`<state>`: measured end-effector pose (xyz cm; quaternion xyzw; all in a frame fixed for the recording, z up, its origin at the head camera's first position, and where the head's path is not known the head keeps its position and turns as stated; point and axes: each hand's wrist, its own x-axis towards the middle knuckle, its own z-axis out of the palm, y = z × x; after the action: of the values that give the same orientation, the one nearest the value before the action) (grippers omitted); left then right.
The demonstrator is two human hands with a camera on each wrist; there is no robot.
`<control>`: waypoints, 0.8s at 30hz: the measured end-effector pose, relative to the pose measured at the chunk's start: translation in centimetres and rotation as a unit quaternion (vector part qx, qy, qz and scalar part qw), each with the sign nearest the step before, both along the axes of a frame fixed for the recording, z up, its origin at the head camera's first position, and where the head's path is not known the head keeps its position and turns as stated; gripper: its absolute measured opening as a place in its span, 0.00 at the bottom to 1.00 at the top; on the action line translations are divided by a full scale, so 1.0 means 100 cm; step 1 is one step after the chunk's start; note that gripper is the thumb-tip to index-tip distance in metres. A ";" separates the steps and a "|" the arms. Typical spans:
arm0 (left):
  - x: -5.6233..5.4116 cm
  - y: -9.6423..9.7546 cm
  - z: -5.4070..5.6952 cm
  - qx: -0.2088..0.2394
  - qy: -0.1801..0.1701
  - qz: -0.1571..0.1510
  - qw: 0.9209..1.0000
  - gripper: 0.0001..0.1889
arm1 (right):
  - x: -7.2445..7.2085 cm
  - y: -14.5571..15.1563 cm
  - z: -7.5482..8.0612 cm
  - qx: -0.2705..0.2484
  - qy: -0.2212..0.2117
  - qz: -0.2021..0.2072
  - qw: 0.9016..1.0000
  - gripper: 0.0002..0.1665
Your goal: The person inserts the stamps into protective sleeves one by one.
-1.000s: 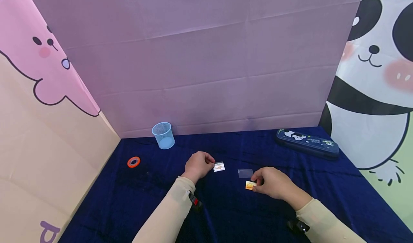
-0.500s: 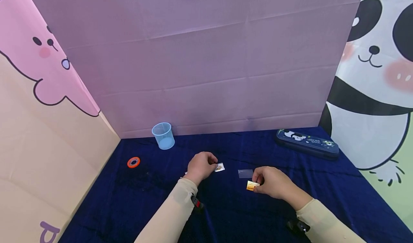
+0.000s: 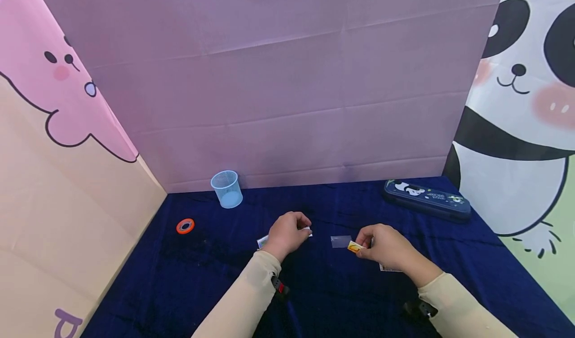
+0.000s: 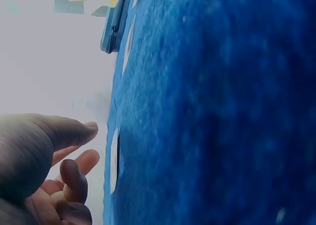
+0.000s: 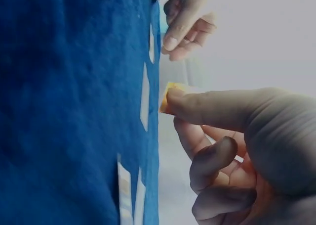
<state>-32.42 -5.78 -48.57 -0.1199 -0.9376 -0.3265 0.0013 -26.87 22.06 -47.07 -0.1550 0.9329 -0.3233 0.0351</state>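
Observation:
Between thumb and forefinger, my right hand (image 3: 386, 248) pinches a small yellow-and-white card (image 3: 355, 247), raised off the cloth in the right wrist view. Just left of it lies a small clear rectangle (image 3: 340, 241). My left hand (image 3: 287, 233) hovers over a small white card (image 3: 309, 231), which its fingers mostly cover in the head view. The left wrist view has the thumb and fingers apart, holding nothing, above that flat card (image 4: 114, 160). Another pale card (image 3: 262, 241) shows behind the left wrist. Under the right wrist, the edge of one more card (image 3: 390, 268) is visible.
Dark blue cloth (image 3: 215, 288) covers the table. A blue mesh cup (image 3: 227, 190) stands at the back left, with an orange tape roll (image 3: 185, 226) in front of it. A panda pencil case (image 3: 427, 199) lies at the back right. Printed fabric walls surround the table.
My right hand has lifted the yellow card slightly up and away from me, uncovering a card under its wrist. My left hand has moved right over the white card.

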 end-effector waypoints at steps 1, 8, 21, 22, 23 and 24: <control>0.000 0.001 0.000 0.001 0.002 -0.003 1.000 0.07 | -0.001 0.002 0.002 -0.007 0.002 0.002 1.000 0.10; 0.002 0.010 -0.005 -0.001 0.006 -0.013 1.000 0.06 | -0.006 0.023 0.016 -0.066 0.013 0.003 0.998 0.02; 0.013 0.036 -0.008 -0.031 0.013 -0.049 0.998 0.14 | -0.014 0.052 0.024 -0.075 0.073 -0.074 0.992 0.11; 0.013 0.038 -0.008 -0.031 0.012 -0.051 0.998 0.14 | -0.014 0.053 0.025 -0.075 0.076 -0.080 0.991 0.11; 0.013 0.041 -0.008 -0.033 0.013 -0.052 0.998 0.14 | -0.015 0.053 0.026 -0.076 0.077 -0.085 0.990 0.11; 0.013 0.043 -0.009 -0.035 0.013 -0.053 0.998 0.14 | -0.015 0.054 0.026 -0.078 0.078 -0.089 0.990 0.12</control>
<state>-31.08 -1.46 -49.42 -0.1735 -0.9406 -0.2918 -0.0084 -28.34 27.48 -44.44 -0.0984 0.9148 -0.3837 -0.0787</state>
